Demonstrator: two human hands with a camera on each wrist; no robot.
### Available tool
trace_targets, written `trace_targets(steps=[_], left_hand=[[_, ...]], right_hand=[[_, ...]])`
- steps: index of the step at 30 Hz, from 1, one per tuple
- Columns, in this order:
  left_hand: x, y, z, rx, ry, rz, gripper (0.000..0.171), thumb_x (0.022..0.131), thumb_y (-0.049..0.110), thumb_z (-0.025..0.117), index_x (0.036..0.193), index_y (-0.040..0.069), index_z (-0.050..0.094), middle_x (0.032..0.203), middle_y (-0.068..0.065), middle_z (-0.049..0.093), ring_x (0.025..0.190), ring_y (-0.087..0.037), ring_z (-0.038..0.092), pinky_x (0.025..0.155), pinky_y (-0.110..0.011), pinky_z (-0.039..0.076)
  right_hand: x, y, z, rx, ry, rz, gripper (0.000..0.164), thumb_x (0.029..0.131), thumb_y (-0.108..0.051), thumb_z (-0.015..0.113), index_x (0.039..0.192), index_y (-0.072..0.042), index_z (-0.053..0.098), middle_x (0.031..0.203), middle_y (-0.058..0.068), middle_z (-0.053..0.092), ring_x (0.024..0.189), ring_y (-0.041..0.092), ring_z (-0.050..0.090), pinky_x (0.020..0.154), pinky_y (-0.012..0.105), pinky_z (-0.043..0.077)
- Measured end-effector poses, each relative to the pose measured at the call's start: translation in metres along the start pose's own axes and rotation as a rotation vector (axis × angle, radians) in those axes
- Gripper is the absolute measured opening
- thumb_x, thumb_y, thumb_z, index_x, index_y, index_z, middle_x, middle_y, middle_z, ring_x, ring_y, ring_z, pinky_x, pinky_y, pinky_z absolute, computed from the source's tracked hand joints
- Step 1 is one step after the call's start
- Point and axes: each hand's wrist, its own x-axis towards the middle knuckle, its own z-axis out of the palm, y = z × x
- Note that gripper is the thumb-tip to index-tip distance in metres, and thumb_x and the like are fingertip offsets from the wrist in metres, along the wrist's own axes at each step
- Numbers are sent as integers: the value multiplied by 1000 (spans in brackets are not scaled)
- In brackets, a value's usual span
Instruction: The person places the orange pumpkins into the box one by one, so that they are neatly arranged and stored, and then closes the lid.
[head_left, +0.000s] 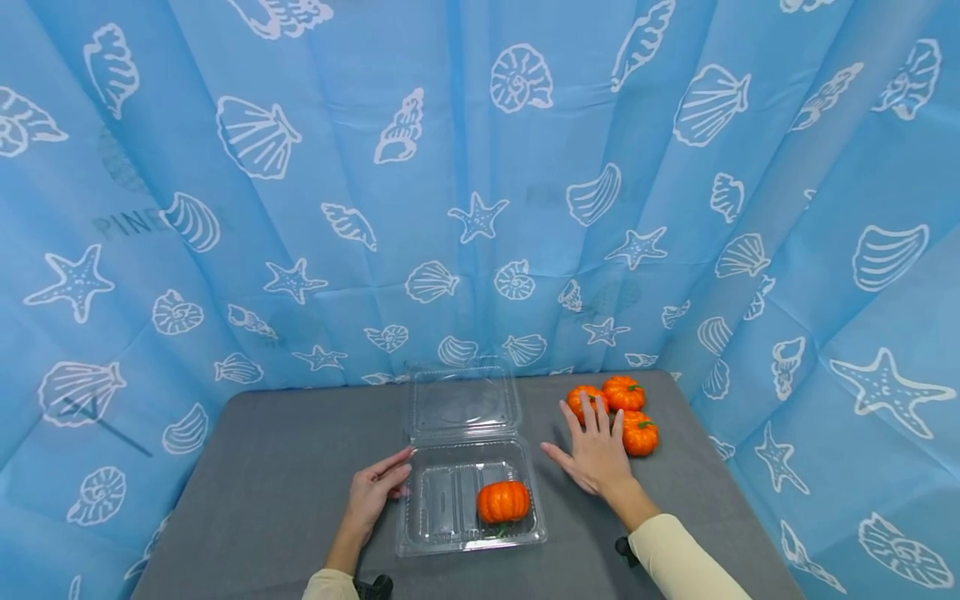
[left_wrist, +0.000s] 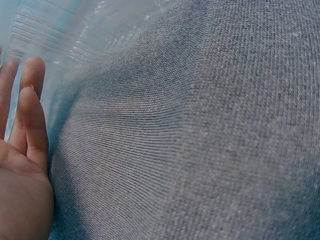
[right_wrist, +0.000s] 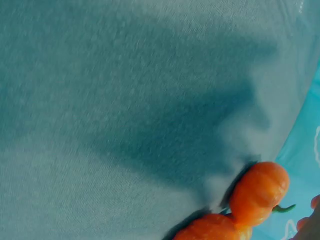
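Note:
A clear plastic clamshell container (head_left: pixel 442 546) sits on the table with its lid folded back. Inside its base, on the right side, lies a small orange pumpkin (head_left: pixel 503 502). My left hand (head_left: pixel 372 493) is at the container's left rim, fingertips touching it; the left wrist view shows the fingers (left_wrist: pixel 32 120) fairly straight. My right hand (head_left: pixel 597 457), fingers spread, hovers just short of three more small pumpkins (head_left: pixel 640 433) with green stems. Its fingertips partly cover the left one in the head view. Two pumpkins (right_wrist: pixel 259 192) show in the right wrist view.
A grey cloth covers the table (head_left: pixel 300 467). Blue curtains (head_left: pixel 465 275) with white shell and starfish prints hang behind it and along both sides. The raised lid (head_left: pixel 461 400) reaches close to the table's back edge.

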Motion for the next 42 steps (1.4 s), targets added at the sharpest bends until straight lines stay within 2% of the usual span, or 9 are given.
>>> trace_targets(steps=[9, 16, 26, 32, 37, 42], left_hand=[[3, 2, 4, -30, -8, -5, 36, 92, 17, 76, 128, 13, 73, 128, -10, 73, 63, -9, 69, 62, -21, 55], [3, 2, 5, -26, 6, -18, 37, 92, 17, 77, 128, 13, 73, 128, -11, 73, 62, -8, 68, 62, -21, 55], [3, 2, 5, -23, 6, -14, 37, 91, 18, 77, 127, 12, 73, 127, -11, 73, 61, -8, 68, 61, -21, 55], [2, 2, 4, -25, 8, -8, 37, 91, 17, 77, 127, 12, 73, 127, -11, 73, 62, -9, 68, 61, -21, 55], [1, 1, 3, -14, 8, -12, 37, 91, 19, 77, 127, 12, 73, 128, -11, 73, 62, -8, 68, 61, -21, 55], [1, 0, 2, -7, 13, -5, 37, 91, 19, 78, 127, 11, 73, 127, -11, 73, 61, -9, 68, 61, -21, 55]], right_hand=[[7, 26, 2, 21, -41, 73, 95, 90, -76, 52, 159, -12, 36, 169, 24, 18, 153, 53, 13, 117, 79, 3], [9, 41, -12, 38, -54, 132, 96, 91, -77, 49, 157, -9, 35, 164, 31, 21, 150, 57, 16, 114, 82, 3], [0, 74, -20, 61, -89, 231, 99, 92, -76, 49, 156, -2, 32, 163, 35, 17, 148, 60, 13, 113, 83, 1], [-5, 90, -26, 94, -122, 281, 101, 93, -73, 52, 156, 2, 28, 161, 37, 16, 145, 61, 13, 113, 82, 3], [-8, 101, -25, 177, -148, 313, 97, 95, -65, 56, 157, 2, 23, 160, 39, 16, 142, 63, 15, 113, 81, 6], [-9, 105, -24, 220, -188, 352, 96, 100, -62, 50, 158, 5, 16, 156, 42, 20, 139, 64, 20, 115, 77, 12]])
